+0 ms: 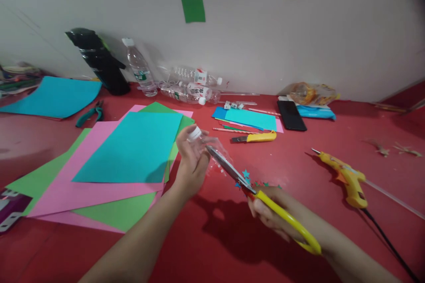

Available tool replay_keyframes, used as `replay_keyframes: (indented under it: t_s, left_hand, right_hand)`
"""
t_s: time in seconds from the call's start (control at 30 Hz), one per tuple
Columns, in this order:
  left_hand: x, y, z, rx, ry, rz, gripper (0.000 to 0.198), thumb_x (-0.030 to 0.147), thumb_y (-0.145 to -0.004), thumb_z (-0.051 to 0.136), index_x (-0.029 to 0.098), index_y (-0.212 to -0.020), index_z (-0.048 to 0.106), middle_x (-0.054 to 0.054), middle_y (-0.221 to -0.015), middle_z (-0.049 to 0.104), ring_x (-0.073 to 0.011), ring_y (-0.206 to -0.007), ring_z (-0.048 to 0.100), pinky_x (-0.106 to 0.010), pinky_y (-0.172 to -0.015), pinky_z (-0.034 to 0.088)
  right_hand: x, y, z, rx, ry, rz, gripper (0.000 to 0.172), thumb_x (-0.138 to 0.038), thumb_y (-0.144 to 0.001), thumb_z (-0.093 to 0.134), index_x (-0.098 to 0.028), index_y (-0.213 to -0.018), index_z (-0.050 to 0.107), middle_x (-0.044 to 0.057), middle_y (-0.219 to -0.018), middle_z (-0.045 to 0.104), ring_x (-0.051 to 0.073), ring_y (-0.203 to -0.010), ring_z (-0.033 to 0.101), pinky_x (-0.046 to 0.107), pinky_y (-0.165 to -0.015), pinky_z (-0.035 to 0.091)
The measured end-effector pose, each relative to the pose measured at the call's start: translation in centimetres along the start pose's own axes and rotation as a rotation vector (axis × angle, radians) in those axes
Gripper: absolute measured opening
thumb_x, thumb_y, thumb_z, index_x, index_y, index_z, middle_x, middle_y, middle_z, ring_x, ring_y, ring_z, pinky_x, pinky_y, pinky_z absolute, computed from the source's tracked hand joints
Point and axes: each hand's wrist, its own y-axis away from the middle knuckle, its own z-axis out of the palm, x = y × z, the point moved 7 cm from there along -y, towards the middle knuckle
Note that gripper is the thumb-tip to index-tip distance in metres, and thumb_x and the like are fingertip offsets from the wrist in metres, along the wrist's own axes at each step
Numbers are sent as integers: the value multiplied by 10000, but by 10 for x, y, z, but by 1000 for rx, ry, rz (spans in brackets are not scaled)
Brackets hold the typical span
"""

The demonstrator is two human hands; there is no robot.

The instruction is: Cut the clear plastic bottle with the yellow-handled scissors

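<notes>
My left hand (pixel 192 166) is closed around the neck end of a clear plastic bottle piece (pixel 215 148) with a white cap, lifted over the red table. Its far edge looks cut into strips. In my right hand (pixel 272 210) is a pair of scissors (pixel 285 219) with yellow handles. The blades reach across to the bottle piece, their tips near my left thumb; whether they touch the plastic I cannot tell. Small star-shaped sequins (pixel 246 174) lie on the table just beyond the scissors.
Coloured paper sheets (pixel 133 146) lie at left, near pliers (pixel 91 114). Plastic bottles (pixel 189 86) and a black flask (pixel 101 62) line the wall. A yellow utility knife (pixel 257 137) and a phone (pixel 291 115) lie ahead. At right rests a corded glue gun (pixel 345 177).
</notes>
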Motion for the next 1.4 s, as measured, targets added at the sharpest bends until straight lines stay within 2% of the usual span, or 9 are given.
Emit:
replay_keyframes:
  t_s: [0.17,0.4,0.53,0.73,0.83,0.93,1.17,1.4]
  left_hand:
    - [0,4,3,-38,-24,39,492,149,-928,531,375,-1309,317,-47,-1182,474,-169,-1016,652,-397,-886,556]
    - [0,4,3,-28,-34,47,480,154,-921,538,351,-1301,323,-52,-1183,474,-166,-998,658,-404,-891,560]
    - [0,4,3,-33,-51,60,473,173,-925,535,338,-1310,315,-63,-1194,470,-167,-995,652,-405,-894,557]
    - [-3,4,2,-57,-70,73,504,161,-930,524,359,-1332,292,-59,-1199,463,-170,-1002,643,-418,-894,543]
    - [-4,4,2,-64,-83,87,517,154,-928,529,355,-1341,292,-60,-1196,478,-171,-1003,640,-421,-894,535]
    - [-4,5,2,-68,-90,92,523,148,-927,527,357,-1345,294,-58,-1195,486,-164,-997,643,-414,-888,532]
    - [-8,5,-1,-65,-60,44,495,184,-919,550,370,-1320,326,-45,-1162,533,-181,-986,643,-450,-893,521]
    - [-10,4,-3,-59,-82,50,522,170,-907,555,372,-1328,322,-63,-1191,502,-199,-1015,632,-442,-882,524]
  right_hand:
    - [-2,1,-2,29,7,-21,543,-749,-864,464,-215,-766,455,-103,-552,317,52,-408,259,183,-358,221]
    - [-12,-1,-4,35,34,-44,563,-746,-835,526,-229,-677,370,-109,-522,296,44,-395,265,186,-347,212]
    - [-12,-1,-2,34,32,-6,549,-724,-836,544,-229,-680,365,-113,-519,292,40,-393,253,173,-343,206]
    - [1,0,-5,2,20,119,460,-635,-888,522,-226,-716,402,-115,-506,306,42,-367,239,162,-325,239]
    - [3,-1,-5,-39,2,110,416,-594,-900,508,-217,-737,446,-114,-501,311,46,-364,242,162,-330,257]
    - [3,0,-7,-15,-16,99,395,-581,-887,532,-214,-755,466,-116,-497,314,46,-370,256,152,-336,260]
    - [6,0,-4,-20,-66,206,429,-604,-884,514,-229,-691,431,-121,-455,287,44,-326,216,149,-283,240]
    - [-3,1,-3,34,-29,204,480,-655,-836,591,-234,-706,401,-140,-448,282,28,-311,226,125,-275,253]
